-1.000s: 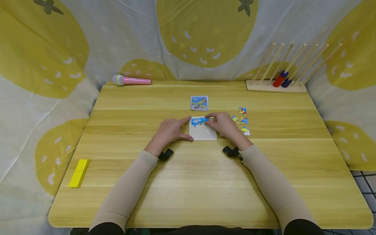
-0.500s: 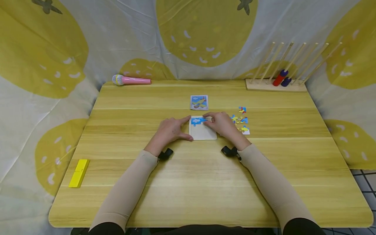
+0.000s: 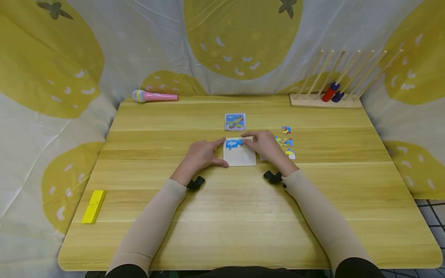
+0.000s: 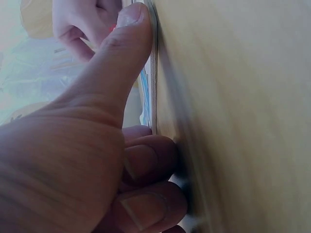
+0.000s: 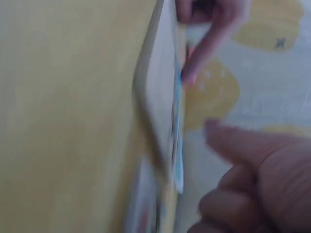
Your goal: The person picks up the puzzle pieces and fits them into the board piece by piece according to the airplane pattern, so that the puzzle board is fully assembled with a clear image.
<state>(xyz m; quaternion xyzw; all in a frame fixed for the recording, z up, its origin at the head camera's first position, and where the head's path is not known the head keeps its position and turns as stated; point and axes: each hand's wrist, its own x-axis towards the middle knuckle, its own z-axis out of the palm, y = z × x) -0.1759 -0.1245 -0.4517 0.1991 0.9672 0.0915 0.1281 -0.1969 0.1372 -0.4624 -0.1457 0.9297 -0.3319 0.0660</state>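
Note:
A pale square puzzle board (image 3: 240, 157) lies at mid-table, with blue sky jigsaw pieces (image 3: 233, 143) along its far edge. My left hand (image 3: 202, 153) steadies its left side, forefinger at the far corner and thumb at the near one. In the left wrist view the thumb (image 4: 114, 68) rests against the board's edge. Over the far right part is my right hand (image 3: 265, 146), thumb and forefinger apart. The blurred right wrist view shows that thumb (image 5: 233, 138) clear of the blue piece (image 5: 179, 165); nothing shows between its fingers. The hand hides part of the puzzle.
Loose jigsaw pieces (image 3: 286, 142) lie right of the board. Behind it is a picture card (image 3: 235, 122) with a yellow plane. A pink toy microphone (image 3: 155, 96), a peg rack (image 3: 326, 101) with red and dark blue beads, and yellow blocks (image 3: 94, 206) sit near the table's edges.
The blue pieces on the board have come into a neater row than a second ago. My right hand has shifted slightly over the board's far edge; the left hand keeps its place.

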